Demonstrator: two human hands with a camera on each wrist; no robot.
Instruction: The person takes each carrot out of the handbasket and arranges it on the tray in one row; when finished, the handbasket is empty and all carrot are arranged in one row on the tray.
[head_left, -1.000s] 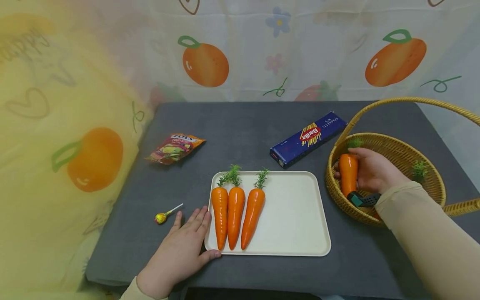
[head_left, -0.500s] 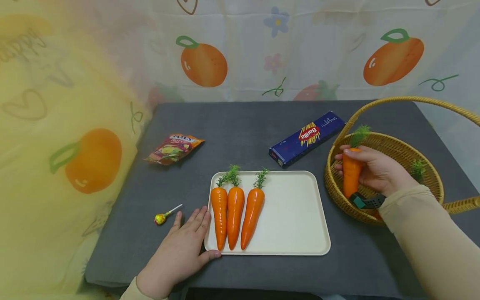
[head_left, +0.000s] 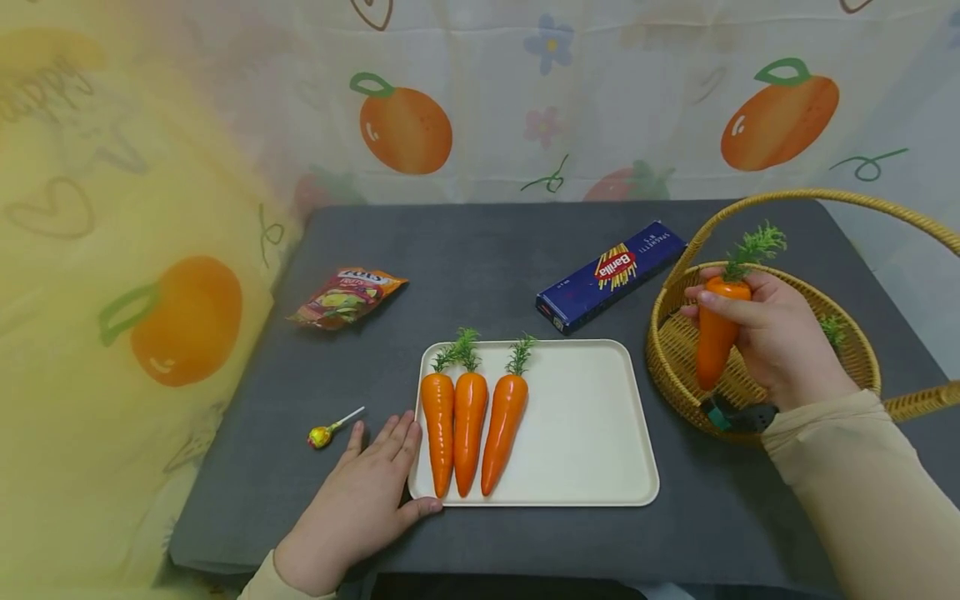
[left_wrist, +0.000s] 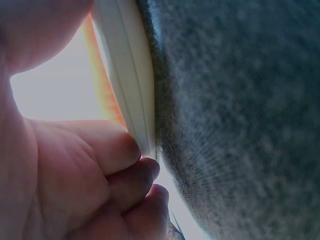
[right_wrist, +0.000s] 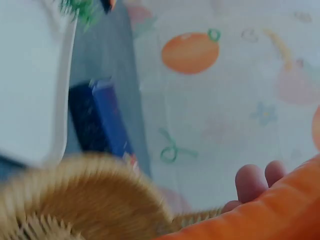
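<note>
In the head view my right hand (head_left: 780, 329) grips an orange carrot (head_left: 717, 333) near its leafy top, thumb across the front. The carrot hangs tip down over the wicker basket (head_left: 663, 392), and its orange side (right_wrist: 280, 205) fills the lower right of the right wrist view. Another green tuft (head_left: 832, 330) shows inside the basket. My left hand (head_left: 360, 496) lies with straight fingers against the left edge of the cream tray (head_left: 585, 425), thumb at its front corner. Three carrots (head_left: 468, 429) lie side by side on the tray's left part.
A blue spaghetti box (head_left: 611, 277) lies behind the tray, near the basket. The basket's tall handle (head_left: 825, 196) arches over its right side. A candy bag (head_left: 348, 297) and a lollipop (head_left: 322, 435) lie on the grey table (head_left: 465, 258) at the left.
My right hand has lifted the carrot up from within the basket and turned it, so its green top now stands above the rim. The left hand stays at the tray.
</note>
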